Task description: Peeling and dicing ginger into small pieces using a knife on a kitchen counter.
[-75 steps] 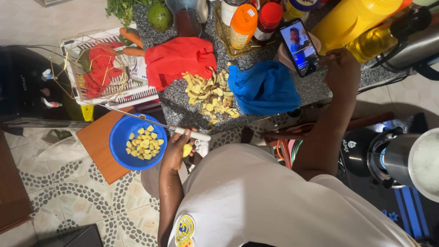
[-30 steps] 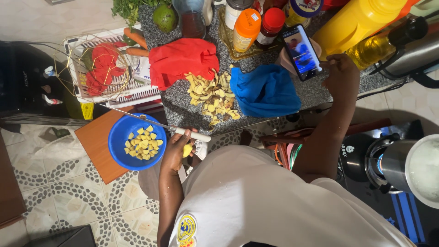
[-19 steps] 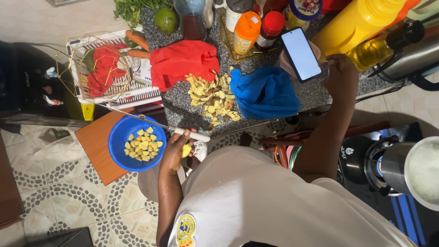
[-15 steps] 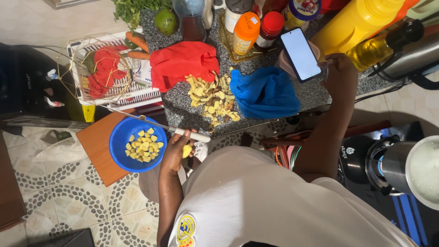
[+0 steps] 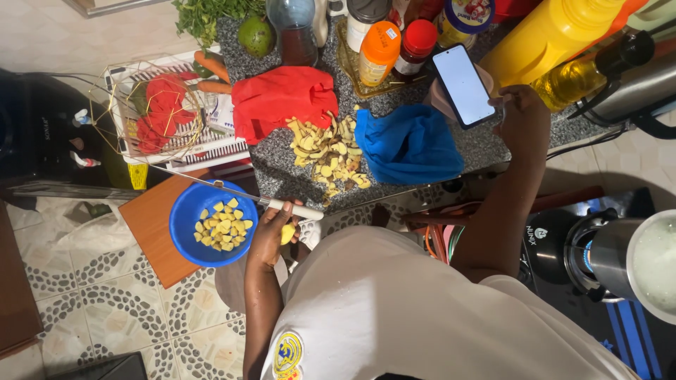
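My left hand (image 5: pixel 271 236) grips a white-handled knife (image 5: pixel 232 193) together with a small yellow piece (image 5: pixel 287 232), just right of a blue bowl (image 5: pixel 184 211) of yellow cut chunks. The blade reaches left over the bowl. My right hand (image 5: pixel 522 121) rests at the right edge of a phone (image 5: pixel 462 86) with a white screen, which is propped up on the speckled counter (image 5: pixel 278 169). Its fingers are loose and touch the phone's rim. A pile of pale peelings (image 5: pixel 327 151) lies between a red cloth (image 5: pixel 282 98) and a blue cloth (image 5: pixel 408 144).
The bowl sits on a brown board (image 5: pixel 151 232) below the counter edge. A wire basket (image 5: pixel 158 116) with red peppers and carrots stands at left. Jars, a yellow bottle (image 5: pixel 549 39) and an oil bottle line the back. A blender (image 5: pixel 634 260) stands at right.
The phone screen has gone from showing a picture to plain white. Both hands have stayed where they were.
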